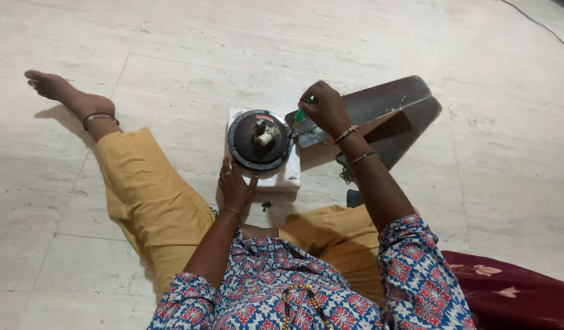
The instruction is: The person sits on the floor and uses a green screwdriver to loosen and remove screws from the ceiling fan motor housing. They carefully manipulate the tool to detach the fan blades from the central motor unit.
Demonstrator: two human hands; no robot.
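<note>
From the head view, my right hand [326,109] is clenched round a green-handled screwdriver [303,113], tip at the joint where a fan blade [370,105] meets the round motor housing [259,140]. My left hand [234,186] lies open, fingers resting on the white block [282,179] under the motor. Progress: blade looks attached still; screw state unclear, hand blocks it. Count: one motor, one screwdriver, two blades I think, overlapping, and one small dark part [266,205] on the floor.

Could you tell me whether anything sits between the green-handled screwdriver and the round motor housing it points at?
Nothing visible does. The right hand holds the green-handled screwdriver at the rim of the motor housing, beside the fan blade; the left hand rests on the opposite edge.
</note>
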